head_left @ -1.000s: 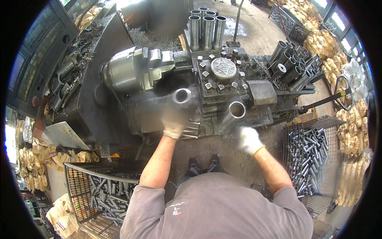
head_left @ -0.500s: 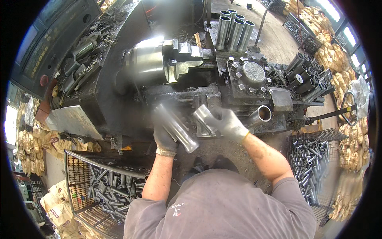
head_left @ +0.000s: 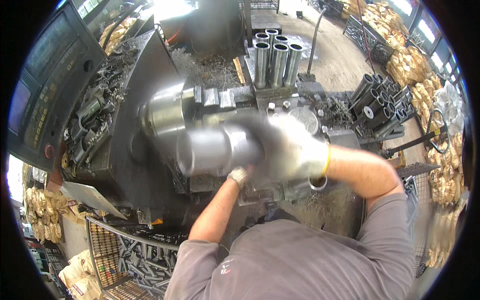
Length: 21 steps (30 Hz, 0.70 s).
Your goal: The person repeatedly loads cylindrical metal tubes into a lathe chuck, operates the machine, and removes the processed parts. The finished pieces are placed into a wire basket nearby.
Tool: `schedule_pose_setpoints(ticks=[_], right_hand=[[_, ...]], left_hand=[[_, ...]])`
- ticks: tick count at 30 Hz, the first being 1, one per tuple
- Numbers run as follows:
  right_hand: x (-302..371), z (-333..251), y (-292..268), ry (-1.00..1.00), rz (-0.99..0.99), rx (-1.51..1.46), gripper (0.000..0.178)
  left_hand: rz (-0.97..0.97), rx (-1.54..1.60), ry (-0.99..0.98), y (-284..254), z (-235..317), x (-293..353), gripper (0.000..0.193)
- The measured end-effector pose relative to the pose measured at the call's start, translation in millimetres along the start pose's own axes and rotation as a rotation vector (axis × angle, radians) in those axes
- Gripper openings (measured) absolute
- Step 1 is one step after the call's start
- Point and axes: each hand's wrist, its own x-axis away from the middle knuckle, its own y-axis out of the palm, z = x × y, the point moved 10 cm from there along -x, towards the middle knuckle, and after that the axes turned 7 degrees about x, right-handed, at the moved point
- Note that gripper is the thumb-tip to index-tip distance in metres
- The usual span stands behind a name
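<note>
My right hand (head_left: 295, 150), in a white and dark glove, is raised over the lathe and smeared by motion. Its fingers wrap the right end of a stepped metal tube (head_left: 205, 152), which points left toward the chuck. Of my left hand (head_left: 240, 175) little more than the glove cuff shows, just below the tube; its fingers are hidden behind the right hand and the tube. The lathe chuck (head_left: 167, 110) with its stepped jaws lies beyond the tube. Under my right wrist, the open end of another tube (head_left: 318, 187) peeks out.
Several tubes (head_left: 277, 65) stand upright behind the tool post (head_left: 305, 119). More tubes (head_left: 382, 102) are stacked at the right. A mesh bin (head_left: 107, 250) of metal parts stands at lower left. The control panel (head_left: 42, 100) and chip-covered housing (head_left: 120, 135) flank the left.
My right hand has risen and swung left, now with a tube across the chuck's front. My left hand has moved right and up, behind it. The view has shifted, with the machine lower in it.
</note>
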Motion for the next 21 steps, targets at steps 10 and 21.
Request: schedule_pose_setpoints(ticks=[10, 21], right_hand=[[-106.6, 227.4, 54.3, 0.179, -0.533, 0.611, 0.048], [-107.6, 200.9, 60.6, 0.21, -0.727, 0.138, 0.089]], left_hand=[[0.479, 0.944, -0.25, -139.3, -39.0, 189.0, 0.038], [1.371, 1.183, -0.291, -262.6, -182.7, 364.7, 0.051]])
